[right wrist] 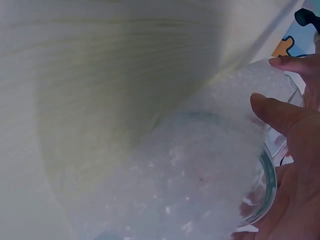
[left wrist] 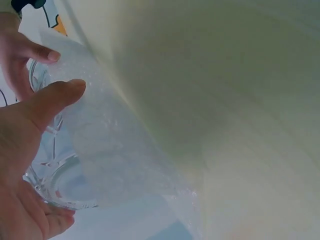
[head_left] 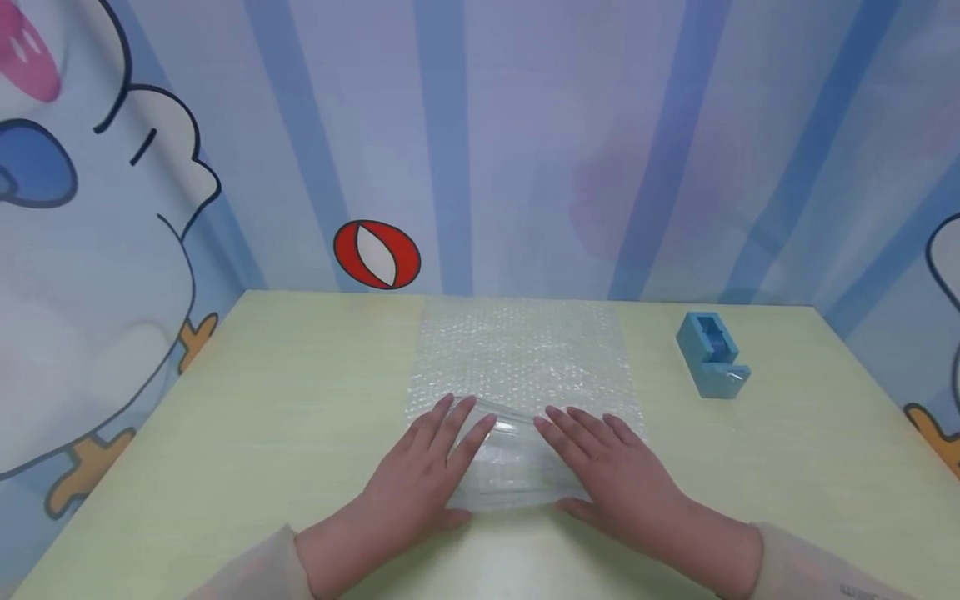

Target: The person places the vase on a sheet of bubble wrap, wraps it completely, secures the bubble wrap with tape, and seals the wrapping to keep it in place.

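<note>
A clear glass [head_left: 513, 454] lies sideways on the near part of a sheet of bubble wrap [head_left: 517, 350]. The sheet's near edge is raised against the glass, and both wrist views show wrap covering part of its side. My left hand [head_left: 423, 475] holds the glass at its left end, fingers over the top and thumb on the near side, against the wrap. At the other end my right hand [head_left: 626, 475] holds it the same way. The round glass edge [right wrist: 271, 185] shows beside my right palm. The fingers' undersides are partly hidden.
A blue tape dispenser [head_left: 716, 358] with tape on it stands at the right rear of the pale yellow table [head_left: 315, 383]. Behind the table's back edge rises a striped blue wall [head_left: 517, 167] with cartoon figures, continuing along both sides.
</note>
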`<control>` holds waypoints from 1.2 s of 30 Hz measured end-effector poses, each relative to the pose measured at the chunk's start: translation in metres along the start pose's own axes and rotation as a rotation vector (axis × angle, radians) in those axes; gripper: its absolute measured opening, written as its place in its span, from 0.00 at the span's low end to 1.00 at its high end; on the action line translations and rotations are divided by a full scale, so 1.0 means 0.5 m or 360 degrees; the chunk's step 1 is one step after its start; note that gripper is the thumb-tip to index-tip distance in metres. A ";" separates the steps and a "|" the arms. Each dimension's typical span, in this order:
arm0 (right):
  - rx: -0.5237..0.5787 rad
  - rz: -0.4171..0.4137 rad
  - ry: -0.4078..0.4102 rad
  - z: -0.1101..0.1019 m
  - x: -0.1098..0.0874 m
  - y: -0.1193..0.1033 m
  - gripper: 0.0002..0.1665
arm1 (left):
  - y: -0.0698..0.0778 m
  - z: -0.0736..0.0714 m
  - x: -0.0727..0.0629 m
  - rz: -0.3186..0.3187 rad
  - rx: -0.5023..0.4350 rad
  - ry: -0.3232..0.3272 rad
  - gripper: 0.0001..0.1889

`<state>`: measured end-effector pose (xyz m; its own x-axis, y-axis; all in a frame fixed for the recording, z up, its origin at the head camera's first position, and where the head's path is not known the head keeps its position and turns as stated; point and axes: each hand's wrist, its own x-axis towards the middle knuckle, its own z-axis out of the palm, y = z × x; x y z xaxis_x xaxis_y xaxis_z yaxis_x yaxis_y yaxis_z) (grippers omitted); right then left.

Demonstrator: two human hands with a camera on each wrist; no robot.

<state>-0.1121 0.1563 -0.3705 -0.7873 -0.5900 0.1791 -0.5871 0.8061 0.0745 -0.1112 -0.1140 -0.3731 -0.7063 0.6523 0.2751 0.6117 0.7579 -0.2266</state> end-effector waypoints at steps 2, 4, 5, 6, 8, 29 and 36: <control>0.0031 0.0051 -0.0063 -0.003 -0.004 0.003 0.57 | -0.006 -0.004 0.005 0.0002 -0.0079 -0.0034 0.58; 0.0067 0.0098 -0.0129 -0.007 -0.008 0.008 0.60 | -0.013 -0.007 0.010 0.0000 -0.0164 -0.0070 0.57; 0.0078 0.0105 -0.0150 -0.009 -0.010 0.012 0.62 | -0.017 -0.008 0.012 0.0000 -0.0202 -0.0076 0.56; 0.0078 0.0104 -0.0160 -0.010 -0.012 0.016 0.62 | -0.021 -0.008 0.014 0.0003 -0.0232 -0.0078 0.56; 0.0054 0.0076 -0.0155 -0.011 -0.015 0.024 0.62 | -0.026 -0.010 0.017 0.0007 -0.0270 -0.0088 0.56; 0.0128 -0.0101 0.0008 -0.006 -0.007 0.052 0.50 | -0.055 -0.015 0.045 0.0020 -0.0505 -0.0268 0.55; 0.0171 -0.0102 -0.0100 -0.013 0.004 0.055 0.51 | -0.073 -0.021 0.055 0.0036 -0.0577 -0.0357 0.54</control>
<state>-0.1287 0.1778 -0.3615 -0.7556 -0.6448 0.1155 -0.6509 0.7588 -0.0223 -0.1492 -0.1241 -0.3474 -0.7269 0.6845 0.0547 0.6852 0.7177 0.1240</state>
